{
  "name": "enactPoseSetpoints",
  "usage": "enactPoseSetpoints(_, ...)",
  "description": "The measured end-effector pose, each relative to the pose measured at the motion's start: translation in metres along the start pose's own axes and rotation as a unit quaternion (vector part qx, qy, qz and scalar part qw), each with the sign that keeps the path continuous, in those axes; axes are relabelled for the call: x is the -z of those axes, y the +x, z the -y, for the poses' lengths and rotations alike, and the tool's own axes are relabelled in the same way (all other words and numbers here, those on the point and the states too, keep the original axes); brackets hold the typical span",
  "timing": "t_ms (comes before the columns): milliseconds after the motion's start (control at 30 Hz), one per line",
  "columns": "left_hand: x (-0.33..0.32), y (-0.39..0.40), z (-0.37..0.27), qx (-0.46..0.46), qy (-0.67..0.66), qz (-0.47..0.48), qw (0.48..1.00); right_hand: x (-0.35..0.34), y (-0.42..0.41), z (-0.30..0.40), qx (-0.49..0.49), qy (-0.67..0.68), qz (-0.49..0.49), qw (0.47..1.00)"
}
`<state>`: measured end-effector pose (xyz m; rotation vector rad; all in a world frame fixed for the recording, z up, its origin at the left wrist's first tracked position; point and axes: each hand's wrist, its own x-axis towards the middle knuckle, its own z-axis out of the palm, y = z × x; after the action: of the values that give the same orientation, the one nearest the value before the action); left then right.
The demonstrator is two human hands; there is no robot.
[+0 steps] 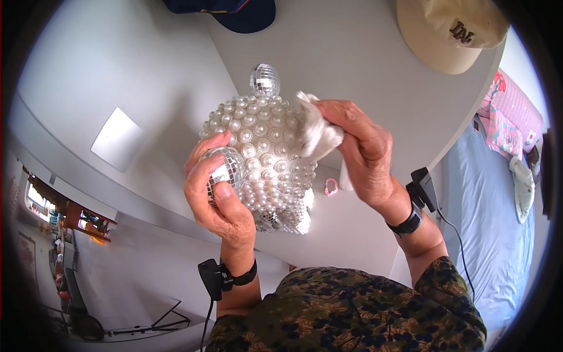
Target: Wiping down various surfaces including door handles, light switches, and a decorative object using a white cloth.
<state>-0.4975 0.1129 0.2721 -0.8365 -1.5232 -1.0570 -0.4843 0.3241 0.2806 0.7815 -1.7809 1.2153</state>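
Observation:
A decorative figure covered in white pearl beads [264, 132] stands before me on a pale surface, with a small mirrored ball [265, 80] on its top. My left hand [217, 193] grips a larger mirrored ball [228, 165] at the figure's left side. Pinched in my right hand [363, 149] is a crumpled white cloth or tissue [317, 130], against the beads at the figure's upper right. The lower part of the figure carries smaller beads and more mirror pieces [268, 220].
A pink beaded ring [330, 186] and a white cylindrical item [346, 178] lie right of the figure. A dark blue cap [246, 17] and a beige cap [440, 39] are at the far side. A bed with blue sheet [484, 220] stands at the right.

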Motion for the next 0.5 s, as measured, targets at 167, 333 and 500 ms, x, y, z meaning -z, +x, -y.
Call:
enactPoseSetpoints(167, 0.003, 0.000, -0.003, 0.023, 0.011, -0.008, 1.000, -0.047, 0.028, 0.019, 0.187, -0.085, 0.081, 0.975)
enactPoseSetpoints(333, 0.002, 0.001, -0.003, 0.029, -0.005, -0.023, 0.999, -0.062, 0.053, 0.020, 0.151, -0.088, 0.156, 0.972)
enactPoseSetpoints(500, 0.005, 0.001, 0.001, 0.017, -0.011, 0.018, 1.000, -0.061, 0.051, 0.013, 0.187, -0.079, 0.117, 0.972)
